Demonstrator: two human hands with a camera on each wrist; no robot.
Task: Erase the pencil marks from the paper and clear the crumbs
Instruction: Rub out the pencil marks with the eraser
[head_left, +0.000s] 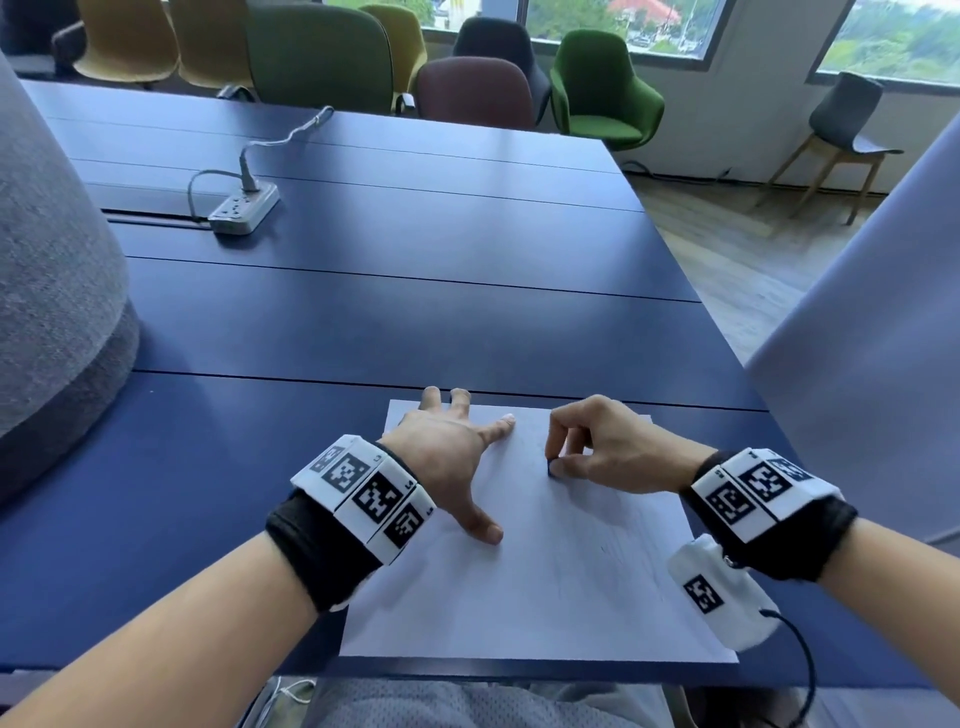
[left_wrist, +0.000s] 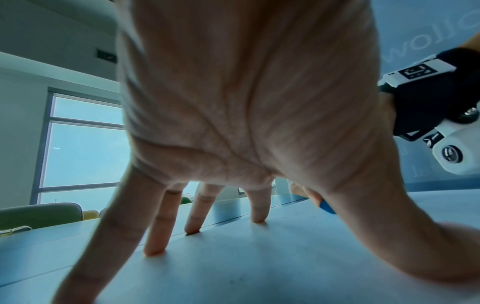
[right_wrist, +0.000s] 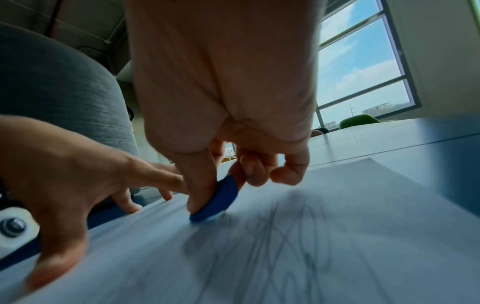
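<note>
Right grip (head_left: 597, 452) near power strip (head_left: 244, 208)

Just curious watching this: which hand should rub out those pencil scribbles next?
The right hand. It already pinches the blue eraser against the paper, beside the pencil marks. The left hand lies spread flat, pinning the sheet.

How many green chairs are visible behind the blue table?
2. One large dark green chair stands behind the table's far edge, left of centre; one bright green chair stands to its right, near the window. Others may be hidden.
</note>
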